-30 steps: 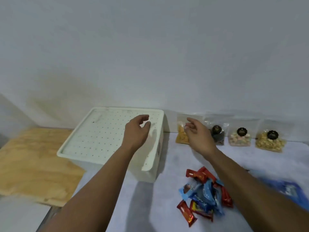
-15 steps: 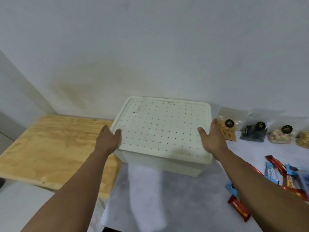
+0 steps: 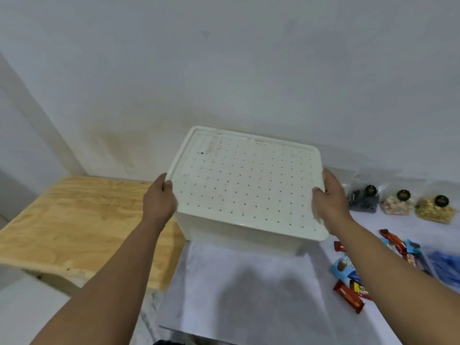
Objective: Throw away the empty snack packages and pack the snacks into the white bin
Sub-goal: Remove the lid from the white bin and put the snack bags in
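Observation:
The white bin [image 3: 239,237] stands on the grey table against the wall, covered by its white perforated lid [image 3: 244,185]. My left hand [image 3: 159,199] grips the lid's left edge, thumb on top. My right hand [image 3: 328,197] grips the lid's right edge. The lid looks tilted, its near side slightly raised off the bin. To the right, red and blue snack bars [image 3: 348,282] lie in a loose pile, partly hidden by my right forearm. Clear snack bags with black labels [image 3: 398,202] line the wall at the right.
A bare plywood board [image 3: 82,220] lies left of the bin, beside the grey table surface [image 3: 236,295]. A crumpled blue wrapper [image 3: 445,265] sits at the far right edge. The wall runs close behind the bin.
Both hands went from hovering above the lid to its left and right edges and now grip it. My view shifted left and closer to the bin.

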